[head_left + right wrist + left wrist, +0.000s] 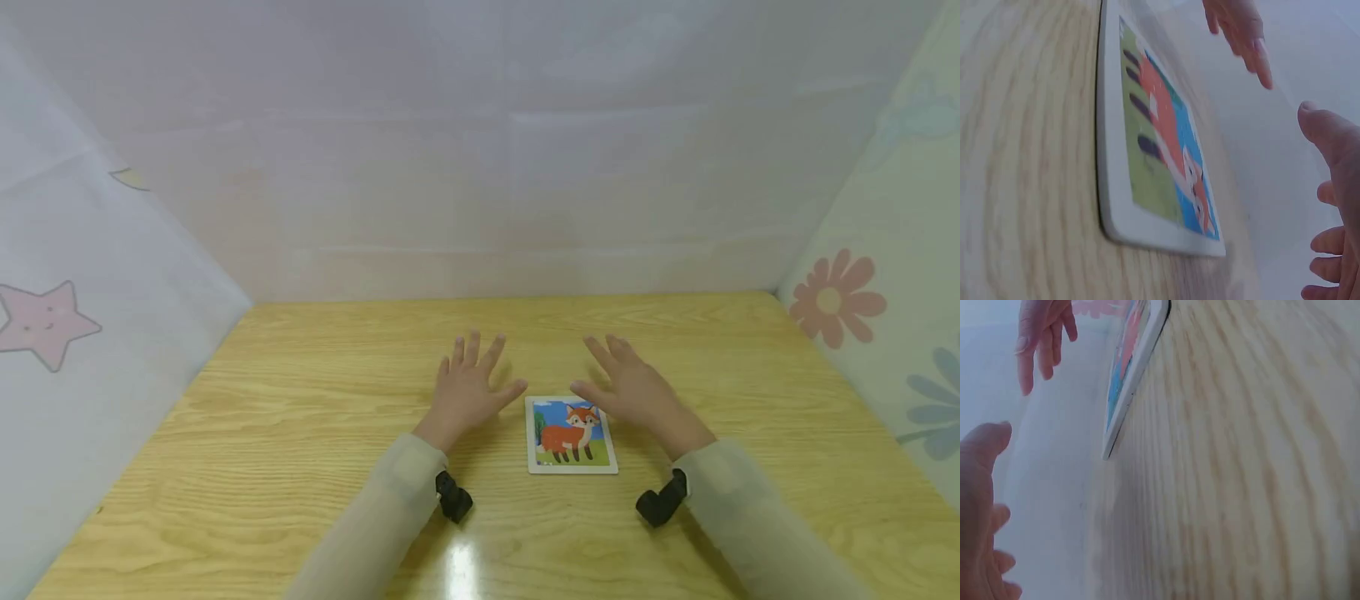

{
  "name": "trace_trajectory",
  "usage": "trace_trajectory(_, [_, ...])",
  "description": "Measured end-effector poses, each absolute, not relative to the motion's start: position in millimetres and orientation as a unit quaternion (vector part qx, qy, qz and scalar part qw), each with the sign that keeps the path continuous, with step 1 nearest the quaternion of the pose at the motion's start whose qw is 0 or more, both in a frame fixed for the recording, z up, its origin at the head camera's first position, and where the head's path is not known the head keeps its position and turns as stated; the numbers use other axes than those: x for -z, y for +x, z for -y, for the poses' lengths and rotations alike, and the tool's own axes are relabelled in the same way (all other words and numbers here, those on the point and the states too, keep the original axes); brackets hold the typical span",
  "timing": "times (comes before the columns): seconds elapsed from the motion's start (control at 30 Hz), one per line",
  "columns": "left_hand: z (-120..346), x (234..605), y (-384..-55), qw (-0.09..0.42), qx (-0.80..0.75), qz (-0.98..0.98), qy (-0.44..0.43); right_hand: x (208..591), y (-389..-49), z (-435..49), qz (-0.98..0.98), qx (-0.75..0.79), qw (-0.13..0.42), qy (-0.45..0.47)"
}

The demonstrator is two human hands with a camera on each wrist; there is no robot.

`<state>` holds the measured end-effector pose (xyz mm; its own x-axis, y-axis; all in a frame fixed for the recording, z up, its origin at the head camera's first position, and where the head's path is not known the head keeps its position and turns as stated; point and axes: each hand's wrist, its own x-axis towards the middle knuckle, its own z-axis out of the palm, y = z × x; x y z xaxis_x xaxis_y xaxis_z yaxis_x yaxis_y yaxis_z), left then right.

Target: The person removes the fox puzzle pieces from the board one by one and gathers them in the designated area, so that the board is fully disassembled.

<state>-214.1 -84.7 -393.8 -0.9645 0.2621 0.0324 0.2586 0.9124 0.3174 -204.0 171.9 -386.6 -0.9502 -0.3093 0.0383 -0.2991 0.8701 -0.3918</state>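
Observation:
A square picture board (572,436) with a white border lies flat on the wooden table, showing an orange fox on grass under blue sky. To its left, my left hand (467,392) is held with fingers spread and nothing in it. On the other side my right hand (637,390) hovers, fingers extended, its thumb over the board's upper right corner in the head view. In the right wrist view the board (1154,144) has a thick white edge, and the right hand (1338,187) appears apart from it. The left wrist view shows the board (1132,369) edge-on.
The wooden table (300,400) spreads around the hands. A pale cloth (480,167) hangs behind it, with patterned cloth on both sides bearing a pink star (48,323) and a red flower (834,298). Black wrist cameras (453,497) sit at the sleeves.

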Motion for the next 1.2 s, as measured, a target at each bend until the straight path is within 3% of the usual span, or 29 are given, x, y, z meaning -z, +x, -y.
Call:
trace_trajectory(0.2, [88,390,-210,0.026,-0.244,-0.949,0.2,382,-197,-160,-0.958,0.229,0.008,-0.174])
trace_trajectory(0.47, [91,391,-207,0.113,-0.303,-0.904,0.279,379,-192,-146,-0.954,0.243,0.03,-0.175])
trace_trajectory(0.9, [84,395,-202,0.149,-0.283,-0.898,0.304,379,-187,-138,-0.944,0.238,0.031,-0.225])
trace_trajectory(1.2, [77,401,-198,0.163,-0.277,-0.903,0.286,385,-191,-136,-0.935,0.25,0.064,-0.245])
